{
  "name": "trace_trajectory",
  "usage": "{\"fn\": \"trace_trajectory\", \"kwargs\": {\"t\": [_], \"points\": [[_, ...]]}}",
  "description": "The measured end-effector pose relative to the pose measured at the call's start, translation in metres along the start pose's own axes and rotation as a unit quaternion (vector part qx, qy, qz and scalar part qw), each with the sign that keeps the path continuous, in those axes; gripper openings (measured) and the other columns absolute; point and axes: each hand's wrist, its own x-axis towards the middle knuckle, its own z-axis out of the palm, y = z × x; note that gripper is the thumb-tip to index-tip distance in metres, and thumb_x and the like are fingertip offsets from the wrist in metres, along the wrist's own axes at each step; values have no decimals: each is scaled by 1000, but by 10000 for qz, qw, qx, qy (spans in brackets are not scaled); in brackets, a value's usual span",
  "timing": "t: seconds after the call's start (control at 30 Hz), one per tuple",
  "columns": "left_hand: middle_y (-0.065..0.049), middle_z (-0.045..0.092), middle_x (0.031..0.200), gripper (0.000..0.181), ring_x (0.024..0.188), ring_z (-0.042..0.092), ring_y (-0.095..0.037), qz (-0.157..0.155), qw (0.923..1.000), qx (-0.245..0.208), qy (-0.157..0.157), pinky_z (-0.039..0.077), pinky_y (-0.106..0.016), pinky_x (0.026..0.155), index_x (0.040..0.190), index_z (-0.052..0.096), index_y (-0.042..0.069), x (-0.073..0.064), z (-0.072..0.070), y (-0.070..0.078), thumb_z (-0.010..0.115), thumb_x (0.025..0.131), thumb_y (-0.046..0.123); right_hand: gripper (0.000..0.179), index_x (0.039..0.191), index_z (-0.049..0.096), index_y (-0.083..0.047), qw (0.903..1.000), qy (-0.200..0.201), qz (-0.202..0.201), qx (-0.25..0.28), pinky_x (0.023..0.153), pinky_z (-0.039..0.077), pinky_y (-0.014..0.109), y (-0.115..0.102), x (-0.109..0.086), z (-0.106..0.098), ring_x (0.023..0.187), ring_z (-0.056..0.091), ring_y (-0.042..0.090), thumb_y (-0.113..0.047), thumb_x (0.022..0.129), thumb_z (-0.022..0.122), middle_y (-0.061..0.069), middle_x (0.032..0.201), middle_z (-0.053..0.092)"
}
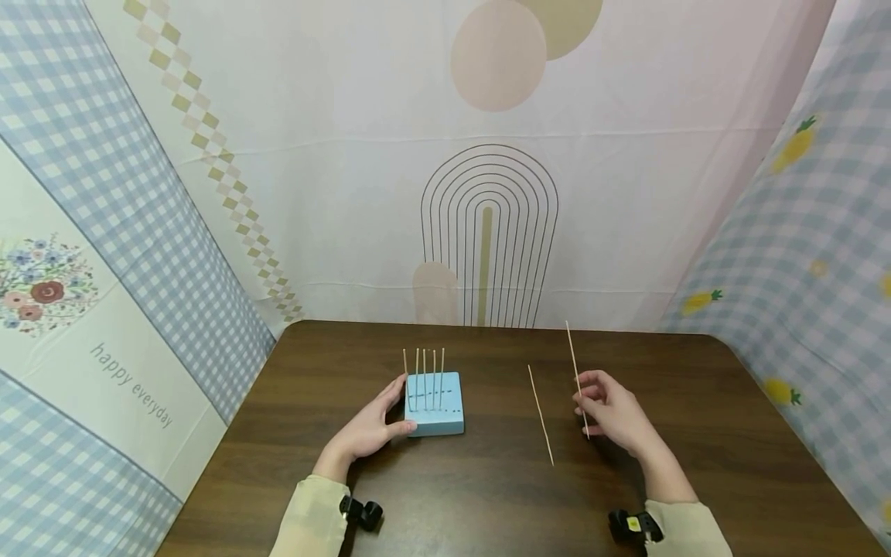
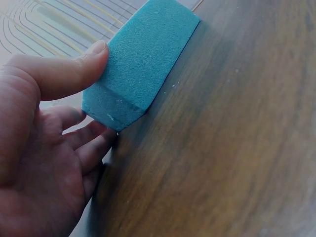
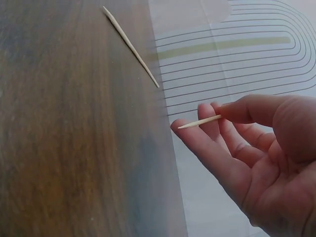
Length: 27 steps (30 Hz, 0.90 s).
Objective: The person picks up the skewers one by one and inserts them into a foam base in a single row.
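A light-blue foam block (image 1: 442,427) lies on the table, with several thin wooden skewers (image 1: 424,367) standing upright in its top and small holes beside them. My left hand (image 1: 367,427) holds the block at its left side. In the left wrist view, the thumb (image 2: 74,74) presses the block's long side face while the other fingers reach round its end. My right hand (image 1: 614,414) pinches another skewer (image 1: 572,352) near its lower part, tilted and apart from the block. The skewer's pointed end (image 3: 197,122) shows beyond the fingers in the right wrist view.
One loose skewer (image 1: 540,414) lies on the dark wooden table (image 1: 487,495) between the block and my right hand. Behind the table's far edge hangs a patterned white cloth (image 1: 348,216). Checked cloths (image 1: 786,309) hang at both sides.
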Motion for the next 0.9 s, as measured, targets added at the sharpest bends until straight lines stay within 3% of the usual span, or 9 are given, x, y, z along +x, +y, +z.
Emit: {"fn": "trace_trajectory", "kwargs": {"t": [0.37, 0.5, 0.73, 0.9], "points": [[-16, 15, 178, 97, 161, 22, -35, -23, 10000, 2, -3, 22, -61, 125, 173, 17, 11, -1, 0, -3, 77, 101, 35, 49, 149, 44, 7, 9975, -473, -201, 475, 77, 64, 43, -10, 3, 11, 110, 69, 42, 5, 102, 59, 31, 127, 62], [-16, 15, 178, 96, 161, 22, -35, 23, 10000, -2, -28, 22, -60, 126, 173, 17, 11, 2, 2, -2, 76, 101, 35, 43, 143, 50, 9, 9959, -623, -260, 605, 80, 64, 40, -18, 3, 22, 109, 70, 42, 2, 103, 64, 31, 123, 64], [-15, 15, 178, 96, 161, 22, -35, 11, 10000, -28, -54, 22, -60, 125, 173, 17, 11, 1, 1, -1, 76, 101, 35, 31, 129, 58, 8, 9914, -649, -486, 1029, 86, 63, 40, -41, 7, 58, 107, 71, 40, -10, 106, 69, 29, 119, 65], [-15, 16, 178, 97, 160, 24, -35, -6, 10000, -19, 3, 22, -59, 126, 173, 17, 10, -1, 0, -1, 77, 101, 35, 25, 125, 62, 5, 9843, -540, -736, 1510, 89, 62, 41, -62, 15, 93, 105, 72, 27, -9, 106, 69, 29, 122, 65]]}}
